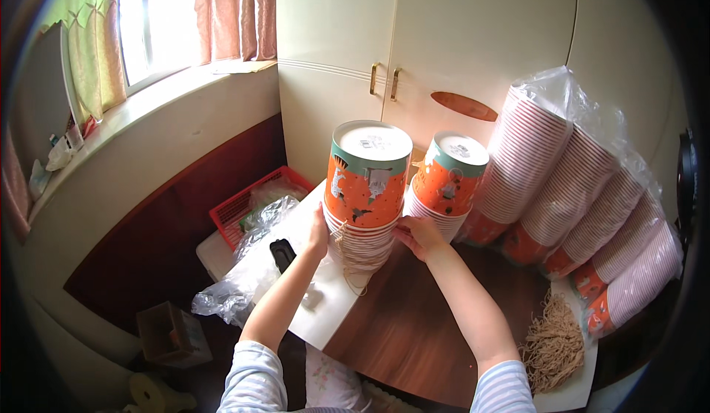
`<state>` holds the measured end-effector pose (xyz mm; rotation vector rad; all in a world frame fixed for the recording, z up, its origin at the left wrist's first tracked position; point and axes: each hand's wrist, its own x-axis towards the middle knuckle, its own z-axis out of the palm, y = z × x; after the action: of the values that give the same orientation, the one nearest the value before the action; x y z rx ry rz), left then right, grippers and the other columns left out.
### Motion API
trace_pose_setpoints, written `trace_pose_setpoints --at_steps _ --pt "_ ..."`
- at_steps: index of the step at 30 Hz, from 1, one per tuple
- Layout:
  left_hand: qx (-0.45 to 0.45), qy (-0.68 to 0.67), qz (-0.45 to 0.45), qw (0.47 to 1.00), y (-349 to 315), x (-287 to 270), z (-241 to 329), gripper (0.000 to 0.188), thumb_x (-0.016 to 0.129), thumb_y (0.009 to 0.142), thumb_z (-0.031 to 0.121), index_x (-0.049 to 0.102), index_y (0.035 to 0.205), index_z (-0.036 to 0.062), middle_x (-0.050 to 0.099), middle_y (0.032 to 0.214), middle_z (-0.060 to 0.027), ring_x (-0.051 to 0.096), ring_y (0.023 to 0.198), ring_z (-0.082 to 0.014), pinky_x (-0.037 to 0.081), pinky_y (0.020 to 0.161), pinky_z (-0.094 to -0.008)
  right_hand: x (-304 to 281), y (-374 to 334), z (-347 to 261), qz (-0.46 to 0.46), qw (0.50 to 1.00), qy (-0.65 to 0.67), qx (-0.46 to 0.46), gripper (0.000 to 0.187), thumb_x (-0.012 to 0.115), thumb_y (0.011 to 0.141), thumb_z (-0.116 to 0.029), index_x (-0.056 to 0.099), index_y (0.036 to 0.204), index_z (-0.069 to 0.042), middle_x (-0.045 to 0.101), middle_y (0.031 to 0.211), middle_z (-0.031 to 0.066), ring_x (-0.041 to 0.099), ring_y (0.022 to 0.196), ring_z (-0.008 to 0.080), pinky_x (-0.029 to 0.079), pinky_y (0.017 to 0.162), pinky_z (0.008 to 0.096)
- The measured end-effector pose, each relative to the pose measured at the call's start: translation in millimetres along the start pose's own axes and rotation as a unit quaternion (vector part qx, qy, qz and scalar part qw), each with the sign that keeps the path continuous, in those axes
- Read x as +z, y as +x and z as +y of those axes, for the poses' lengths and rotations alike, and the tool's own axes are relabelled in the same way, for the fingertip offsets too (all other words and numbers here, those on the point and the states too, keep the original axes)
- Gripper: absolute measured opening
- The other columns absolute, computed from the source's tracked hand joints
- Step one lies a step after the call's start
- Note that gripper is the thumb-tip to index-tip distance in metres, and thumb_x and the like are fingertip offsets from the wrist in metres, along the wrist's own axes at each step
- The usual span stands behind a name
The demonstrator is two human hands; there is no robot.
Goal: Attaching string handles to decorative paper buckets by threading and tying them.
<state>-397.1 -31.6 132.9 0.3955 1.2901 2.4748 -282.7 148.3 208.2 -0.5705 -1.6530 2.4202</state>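
A tall stack of upside-down orange paper cups (pixel 367 187) with green bands and animal pictures stands on the table in front of me. My left hand (pixel 318 234) lies along the stack's left side, gripping it, its fingertips partly hidden behind the cups. At the right side, the curled fingers of my right hand (pixel 420 237) press against the same stack near the lowest printed cup. Loose tan twine (pixel 358 269) hangs down the front over the stacked rims. Just behind the right hand is a second, shorter stack of matching cups (pixel 447 176).
Several plastic-wrapped cup stacks (pixel 529 150) lean at the right. A heap of tan twine (pixel 553 345) lies on the table's (pixel 414 324) right edge. Left are crumpled clear plastic (pixel 229 295), a black object (pixel 282 254) and a red basket (pixel 229 213). A cabinet (pixel 333 21) stands behind.
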Motion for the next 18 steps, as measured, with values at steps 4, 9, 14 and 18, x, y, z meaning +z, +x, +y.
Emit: trace_pose_setpoints --at_steps 4,9,14,18 --pt "0.026 -0.002 0.013 1.0 -4.9 1.4 -4.5 0.061 0.026 0.092 0.044 0.029 0.134 -0.0006 0.033 0.138 -0.0102 0.03 0.127 -0.0216 0.017 0.105 -0.0306 -0.7 -3.3 0.3 -0.019 1.0 0.011 -0.01 0.009 0.049 0.081 0.001 0.057 0.08 0.006 0.059 0.086 0.0122 0.059 0.08 0.0205 0.053 0.074 0.0282" --pt "0.045 0.117 0.052 0.991 -5.6 -26.4 -20.3 0.055 0.031 0.09 0.04 0.029 0.135 0.008 0.033 0.138 -0.0068 0.03 0.126 -0.021 0.022 0.103 -0.0361 -22.0 10.9 11.8 -0.051 0.998 0.036 0.0 0.018 0.06 0.078 -0.004 0.053 0.095 0.001 0.059 0.088 0.0084 0.058 0.08 0.0175 0.052 0.075 0.0289" --pt "0.094 0.251 -0.123 0.955 -12.2 -52.2 14.8 0.064 0.051 0.087 0.033 0.023 0.138 0.0062 0.026 0.141 -0.0135 0.02 0.132 -0.0234 0.02 0.106 -0.0377 -25.0 2.6 11.5 -0.08 0.981 -0.13 -0.123 0.049 0.069 0.073 -0.013 0.044 0.115 -0.003 0.053 0.109 0.0084 0.05 0.102 0.0198 0.043 0.087 0.0317" --pt "0.074 0.409 -0.179 0.892 -1.2 -49.4 47.6 0.084 0.066 0.075 0.043 0.023 0.138 0.0079 0.028 0.14 -0.0138 0.026 0.129 -0.0248 0.026 0.102 -0.0427 -29.2 -1.3 9.1 -0.145 0.945 -0.22 -0.194 0.075 0.074 0.069 -0.018 0.034 0.13 -0.003 0.042 0.129 0.0088 0.036 0.123 0.022 0.034 0.096 0.0369"
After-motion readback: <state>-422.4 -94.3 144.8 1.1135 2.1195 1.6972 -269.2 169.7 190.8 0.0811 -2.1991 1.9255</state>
